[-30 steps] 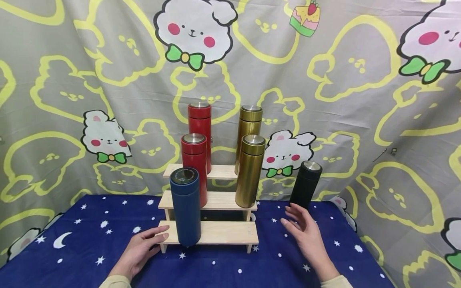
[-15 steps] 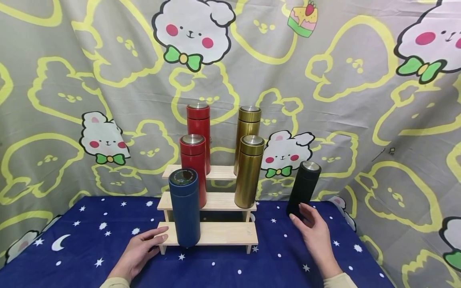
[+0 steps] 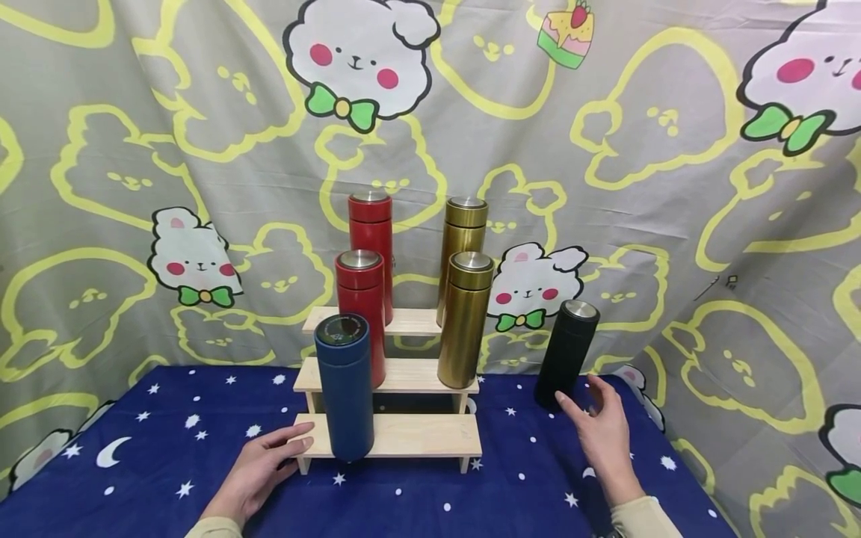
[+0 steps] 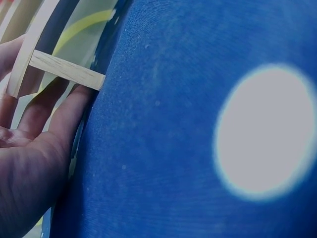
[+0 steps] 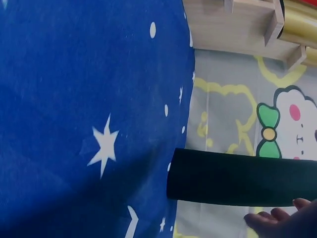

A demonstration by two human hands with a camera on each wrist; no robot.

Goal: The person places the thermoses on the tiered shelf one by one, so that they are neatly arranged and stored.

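Note:
My left hand (image 3: 258,467) grips the left end of the lowest step of a wooden tiered stand (image 3: 430,435); in the left wrist view its fingers (image 4: 67,116) reach beneath the board beside a leg. A blue thermos bottle (image 3: 344,388) stands on that step. Two red thermos bottles (image 3: 363,329) and two gold thermos bottles (image 3: 466,329) stand on the steps behind. To the right, a black thermos bottle (image 3: 568,355) stands on the cloth. My right hand (image 3: 602,433) is just beside its lower part, fingers spread and thumb towards the bottle, holding nothing.
A dark blue cloth (image 3: 155,448) with white stars and moons covers the table. Behind it hangs a grey curtain (image 3: 269,179) printed with yellow outlines and white cartoon animals, close behind the stand and the black bottle.
My right hand has moved right, from in front of the black bottle to its right side. Its fingers have spread. My left hand stays on the stand.

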